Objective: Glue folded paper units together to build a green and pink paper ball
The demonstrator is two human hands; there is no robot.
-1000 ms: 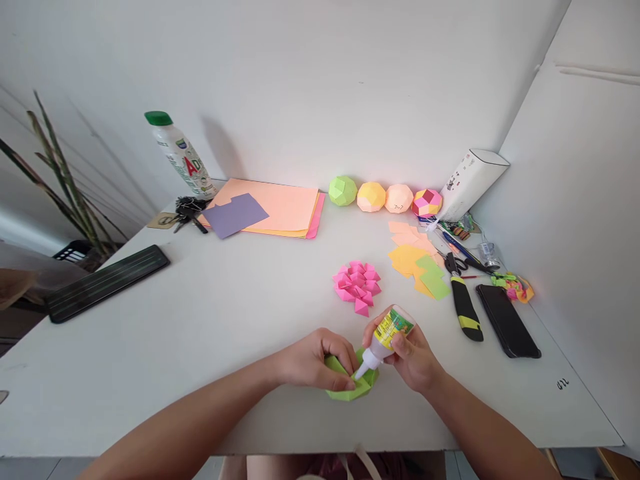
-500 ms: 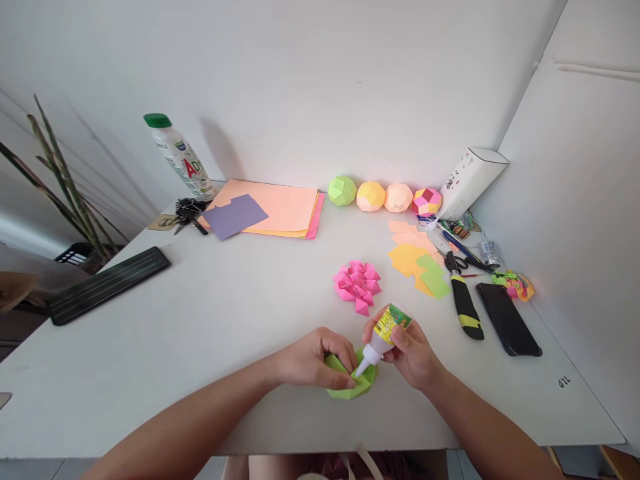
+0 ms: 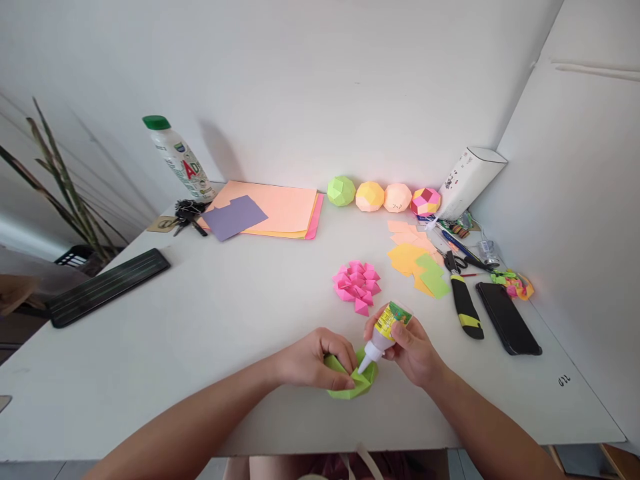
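My left hand (image 3: 316, 359) is closed on a folded green paper piece (image 3: 353, 383) near the table's front edge, pinching it against the white table (image 3: 225, 320). My right hand (image 3: 413, 352) grips a small glue bottle (image 3: 384, 330) with a yellow-green label, tipped down to the left. Its white nozzle touches the green paper just right of my left fingers. Behind the bottle lies a pink spiky folded paper cluster (image 3: 357, 285).
Orange, yellow and green paper squares (image 3: 417, 260), scissors (image 3: 454, 263), a black-yellow cutter (image 3: 464, 307) and a black phone (image 3: 507, 319) lie to the right. Several paper balls (image 3: 384, 197), a white box (image 3: 470, 179), paper sheets (image 3: 270, 208), keys (image 3: 187, 212), a bottle (image 3: 179, 159) and a black bar (image 3: 107, 285) stand farther back.
The glue bottle's nozzle has shifted very slightly on the green paper. Both hands stay where they were.
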